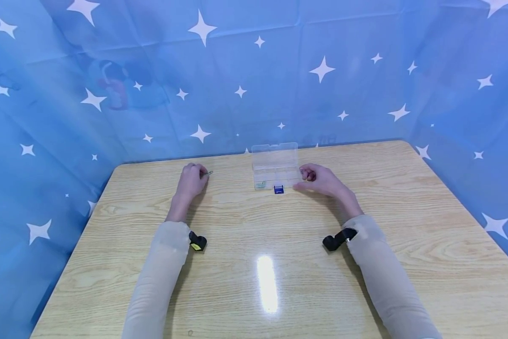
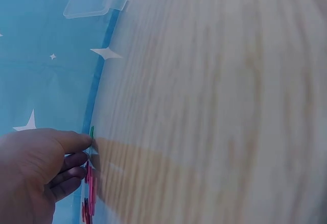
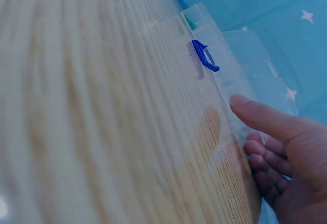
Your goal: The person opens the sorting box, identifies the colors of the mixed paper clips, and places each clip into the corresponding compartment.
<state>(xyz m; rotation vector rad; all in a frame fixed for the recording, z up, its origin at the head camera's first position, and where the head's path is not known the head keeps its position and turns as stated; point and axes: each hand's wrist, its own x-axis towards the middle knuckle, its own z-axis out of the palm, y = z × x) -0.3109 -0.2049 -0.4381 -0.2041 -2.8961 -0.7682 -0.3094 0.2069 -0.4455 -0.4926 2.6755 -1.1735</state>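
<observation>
My left hand (image 1: 193, 180) pinches a green paper clip (image 1: 210, 173) near the far side of the table, to the left of the box. Red and pink clips (image 2: 91, 188) lie below its fingers in the left wrist view; in the head view the hand hides them. A clear plastic compartment box (image 1: 270, 176) stands with its lid (image 1: 275, 155) raised at the back. Green clips (image 1: 261, 185) lie in its front left compartment. A blue latch (image 1: 278, 189) hangs at its front edge. My right hand (image 1: 321, 180) grips the box's right end, thumb at the front.
The wooden table (image 1: 237, 273) reaches to a blue curtain (image 1: 254, 84) with white stars, close behind the box. Black wrist cameras stick out from the left sleeve (image 1: 158, 268) and the right sleeve (image 1: 385, 268).
</observation>
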